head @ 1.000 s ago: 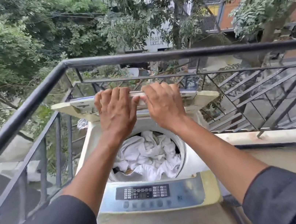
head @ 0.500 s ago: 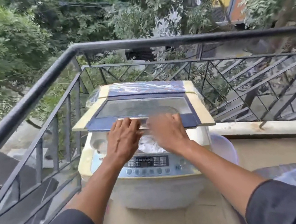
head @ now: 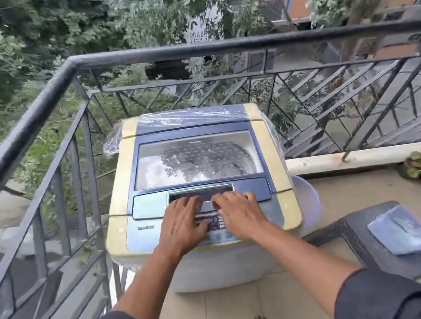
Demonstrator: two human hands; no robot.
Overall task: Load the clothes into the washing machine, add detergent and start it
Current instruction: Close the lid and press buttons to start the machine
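Note:
A top-loading washing machine (head: 122, 235), cream and blue, stands in the balcony corner. Its glass lid (head: 195, 158) lies flat and closed, so the white clothes inside are hidden behind reflections. My left hand (head: 183, 224) and my right hand (head: 239, 213) rest side by side on the lid's front edge, fingers straight, palms covering most of the control panel (head: 213, 220). Neither hand holds anything. No detergent container is identifiable.
A black metal railing (head: 33, 114) encloses the machine on the left and behind. A dark wicker stool (head: 357, 235) with a blue packet (head: 400, 232) on it stands at the right. A translucent tub (head: 308, 199) sits behind the machine's right side. My bare feet are on the tiled floor.
The lid was held up over the open drum, then swung down. It now lies flat and closed, and both hands have come down with it onto its front edge.

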